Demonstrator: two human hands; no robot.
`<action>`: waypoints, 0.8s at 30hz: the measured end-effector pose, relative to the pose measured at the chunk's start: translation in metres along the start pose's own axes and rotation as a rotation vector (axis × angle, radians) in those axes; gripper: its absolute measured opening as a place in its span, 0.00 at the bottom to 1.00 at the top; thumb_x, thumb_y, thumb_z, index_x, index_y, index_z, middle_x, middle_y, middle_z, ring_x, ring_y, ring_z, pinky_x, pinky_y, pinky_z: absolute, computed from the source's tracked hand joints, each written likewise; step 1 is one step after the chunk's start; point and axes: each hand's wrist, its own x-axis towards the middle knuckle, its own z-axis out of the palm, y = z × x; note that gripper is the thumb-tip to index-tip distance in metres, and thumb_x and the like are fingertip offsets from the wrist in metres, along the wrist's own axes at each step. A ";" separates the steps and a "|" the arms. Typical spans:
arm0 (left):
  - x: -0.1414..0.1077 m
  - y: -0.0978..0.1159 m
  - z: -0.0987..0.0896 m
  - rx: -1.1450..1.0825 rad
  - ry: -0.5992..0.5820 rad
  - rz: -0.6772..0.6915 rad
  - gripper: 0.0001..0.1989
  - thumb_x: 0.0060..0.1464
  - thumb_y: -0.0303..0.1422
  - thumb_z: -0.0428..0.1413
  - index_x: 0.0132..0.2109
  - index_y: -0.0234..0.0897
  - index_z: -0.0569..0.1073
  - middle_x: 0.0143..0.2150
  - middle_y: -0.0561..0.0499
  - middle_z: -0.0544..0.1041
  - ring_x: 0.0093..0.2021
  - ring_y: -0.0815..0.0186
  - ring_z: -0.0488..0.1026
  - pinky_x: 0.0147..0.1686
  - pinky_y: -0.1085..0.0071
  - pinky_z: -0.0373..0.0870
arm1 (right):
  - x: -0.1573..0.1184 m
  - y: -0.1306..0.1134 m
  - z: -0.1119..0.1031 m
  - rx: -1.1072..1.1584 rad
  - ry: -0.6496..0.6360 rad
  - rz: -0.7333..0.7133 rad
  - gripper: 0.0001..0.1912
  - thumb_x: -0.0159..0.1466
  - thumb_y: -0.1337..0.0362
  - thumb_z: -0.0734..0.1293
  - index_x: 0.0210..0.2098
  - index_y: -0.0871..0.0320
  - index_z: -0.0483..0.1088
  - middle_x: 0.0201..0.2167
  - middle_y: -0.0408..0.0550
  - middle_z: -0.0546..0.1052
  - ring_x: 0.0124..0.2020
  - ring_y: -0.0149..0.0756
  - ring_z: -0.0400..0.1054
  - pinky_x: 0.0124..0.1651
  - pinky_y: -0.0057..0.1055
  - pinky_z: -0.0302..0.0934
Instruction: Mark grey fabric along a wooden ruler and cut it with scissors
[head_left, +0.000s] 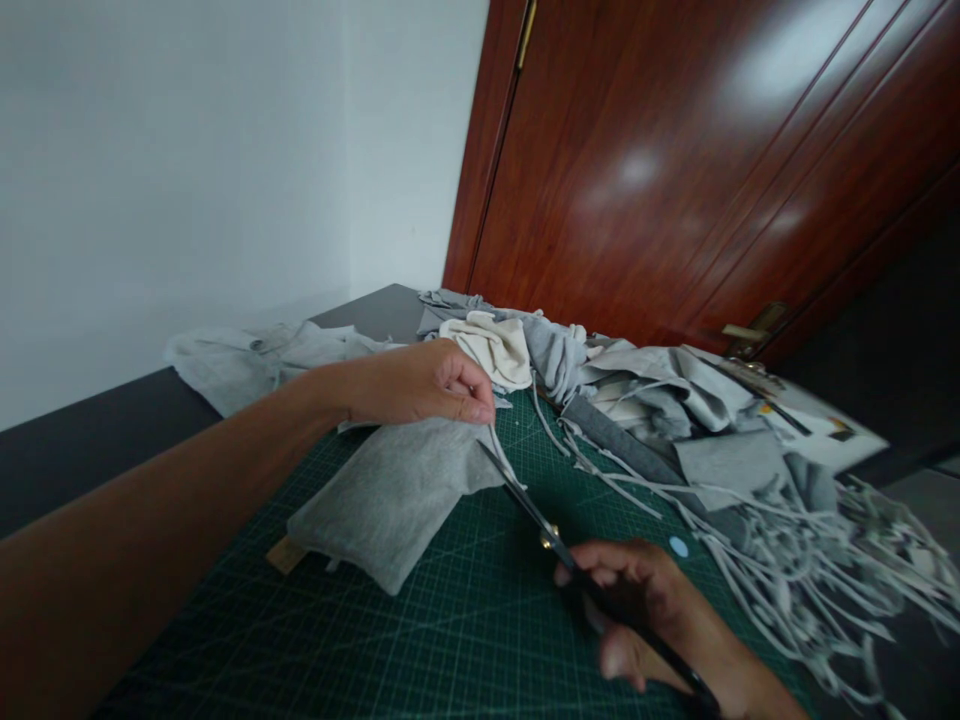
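My left hand (431,385) pinches the upper edge of a piece of light grey fabric (390,500), near its right corner. The fabric hangs and spreads over the green cutting mat (480,640). In my right hand (645,610) is a pair of black scissors (551,537) with a brass-coloured pivot. Their blades point up and left, right at the fabric's edge below my left fingertips. A narrow strip of fabric (501,452) runs down beside the blades. Under the fabric's lower left corner, a small brown piece (286,554) sticks out.
Several grey and cream cloth scraps (491,345) are heaped along the back. Tangled thin fabric strips (795,580) lie at the right. More pale fabric (232,360) rests on the dark table (105,430) at left. A small pale blue disc (679,546) lies on the mat. Behind stands a wooden door (637,180).
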 end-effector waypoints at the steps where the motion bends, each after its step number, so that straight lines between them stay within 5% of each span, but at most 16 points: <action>1: 0.000 0.001 0.000 -0.001 0.001 -0.004 0.11 0.66 0.33 0.58 0.39 0.32 0.82 0.32 0.53 0.82 0.32 0.66 0.74 0.33 0.71 0.65 | 0.000 0.000 0.000 0.003 -0.004 0.004 0.39 0.48 0.44 0.88 0.52 0.57 0.78 0.23 0.31 0.67 0.16 0.19 0.53 0.16 0.17 0.51; 14: -0.003 -0.002 -0.007 -0.029 -0.025 0.009 0.10 0.62 0.36 0.64 0.46 0.34 0.84 0.34 0.50 0.84 0.33 0.65 0.77 0.34 0.71 0.68 | -0.001 -0.012 0.007 -0.025 -0.020 -0.038 0.35 0.54 0.46 0.86 0.51 0.59 0.78 0.21 0.33 0.69 0.14 0.18 0.55 0.16 0.14 0.51; 20: -0.012 -0.015 -0.020 -0.172 -0.081 0.087 0.17 0.52 0.26 0.67 0.50 0.37 0.83 0.47 0.48 0.85 0.48 0.61 0.80 0.48 0.70 0.74 | -0.001 -0.013 0.006 -0.020 -0.010 -0.042 0.31 0.56 0.50 0.86 0.52 0.59 0.78 0.22 0.33 0.69 0.14 0.17 0.54 0.16 0.13 0.51; 24: -0.018 -0.024 -0.028 -0.132 -0.055 0.003 0.07 0.56 0.33 0.68 0.41 0.35 0.83 0.39 0.50 0.84 0.38 0.63 0.78 0.38 0.72 0.71 | -0.001 -0.017 0.006 -0.042 -0.019 -0.059 0.30 0.57 0.49 0.85 0.50 0.59 0.78 0.22 0.33 0.69 0.14 0.16 0.53 0.16 0.12 0.50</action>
